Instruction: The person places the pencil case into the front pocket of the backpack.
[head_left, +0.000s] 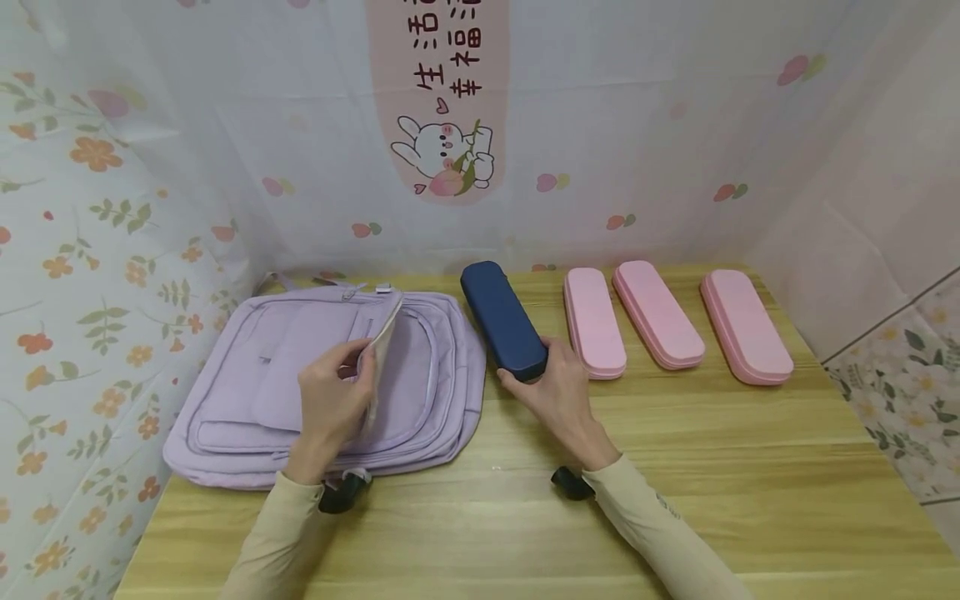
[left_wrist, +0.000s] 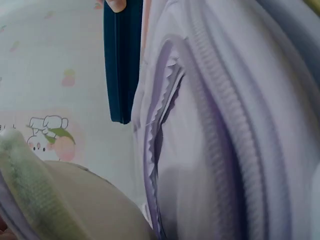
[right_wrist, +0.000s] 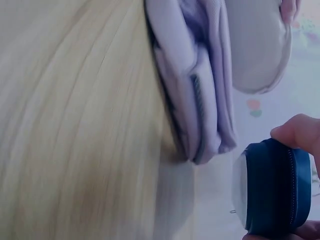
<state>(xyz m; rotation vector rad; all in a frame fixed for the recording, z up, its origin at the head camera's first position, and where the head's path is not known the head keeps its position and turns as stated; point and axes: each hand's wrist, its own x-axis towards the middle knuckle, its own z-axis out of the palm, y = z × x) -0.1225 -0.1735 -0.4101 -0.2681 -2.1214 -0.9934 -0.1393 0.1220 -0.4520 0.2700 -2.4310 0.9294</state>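
A lavender backpack [head_left: 307,333] lies flat on the left side of the table. My left hand [head_left: 330,400] pinches the edge of its front pocket flap [head_left: 381,354] and holds it raised; the pocket stands unzipped, its pale inside [left_wrist: 185,175] showing in the left wrist view. Just right of the bag is a navy blue zipped pencil case [head_left: 501,315]. Fingers and thumb of my right hand [head_left: 558,396] grip the near end of this case, one on either side. In the right wrist view the blue case [right_wrist: 275,190] shows end-on, beside the bag's edge.
Three pink cases of similar shape lie to the right: one [head_left: 595,321] near my right hand, another [head_left: 658,312] beside it, a third [head_left: 746,325] farther right. The wooden table [head_left: 480,533] meets a printed cloth backdrop [head_left: 637,142] behind and at both sides.
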